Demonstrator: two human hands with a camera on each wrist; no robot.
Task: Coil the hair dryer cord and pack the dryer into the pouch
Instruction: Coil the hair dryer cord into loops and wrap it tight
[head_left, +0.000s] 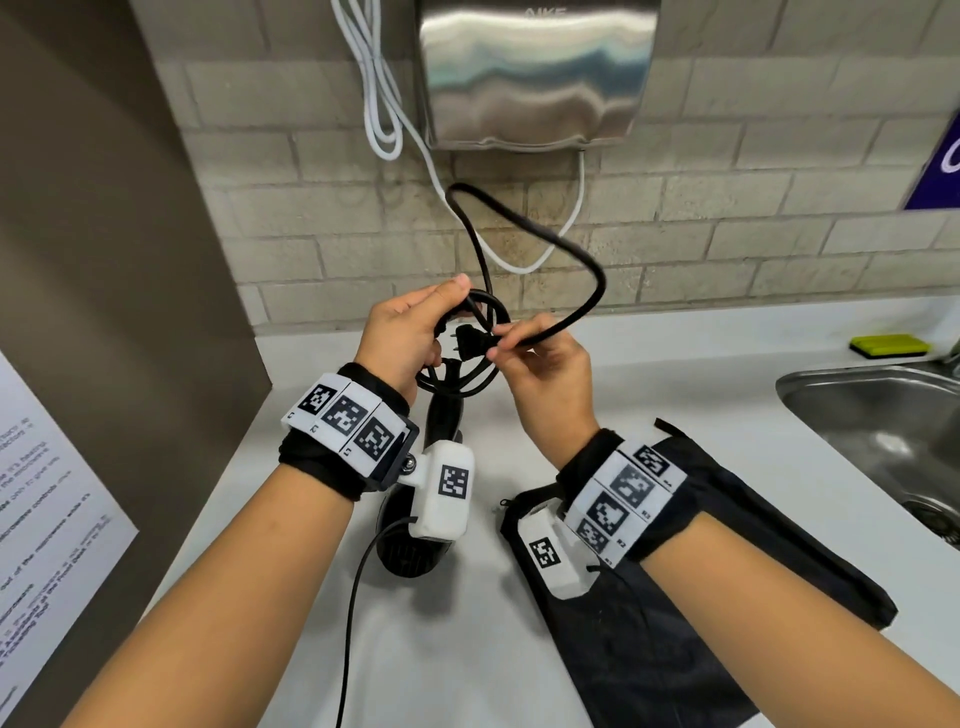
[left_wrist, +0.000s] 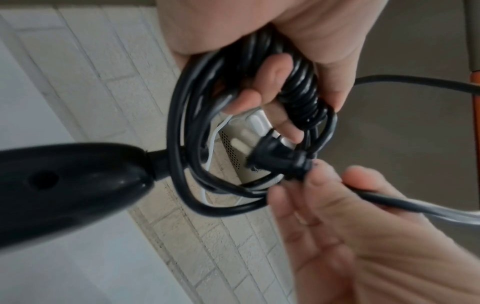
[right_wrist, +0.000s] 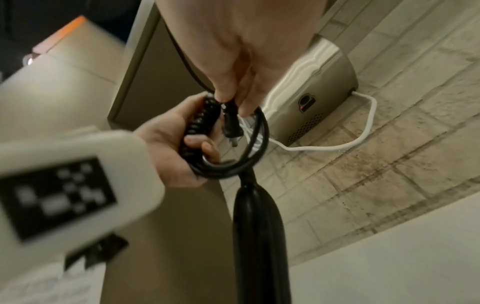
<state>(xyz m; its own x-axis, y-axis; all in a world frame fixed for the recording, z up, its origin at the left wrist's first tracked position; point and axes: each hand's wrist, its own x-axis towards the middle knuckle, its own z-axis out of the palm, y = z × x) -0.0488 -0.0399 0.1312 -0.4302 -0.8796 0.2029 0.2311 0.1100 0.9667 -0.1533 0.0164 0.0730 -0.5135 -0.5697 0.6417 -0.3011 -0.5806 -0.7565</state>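
Observation:
My left hand (head_left: 410, 332) grips the coiled loops of the black dryer cord (left_wrist: 187, 123) above the white counter. The black hair dryer (head_left: 441, 421) hangs below the coil by its handle (left_wrist: 64, 185), partly hidden behind my left wrist camera. My right hand (head_left: 540, 364) pinches the cord just behind the black plug (left_wrist: 275, 158), which points through the coil. A loose loop of cord (head_left: 545, 234) arcs up toward the wall. The black pouch (head_left: 727, 597) lies flat on the counter under my right wrist.
A steel hand dryer (head_left: 535, 73) with white cables (head_left: 379, 104) hangs on the tiled wall ahead. A steel sink (head_left: 883, 415) sits at right, with a yellow-green sponge (head_left: 889, 345) behind it. A brown cabinet side (head_left: 104, 234) stands at left.

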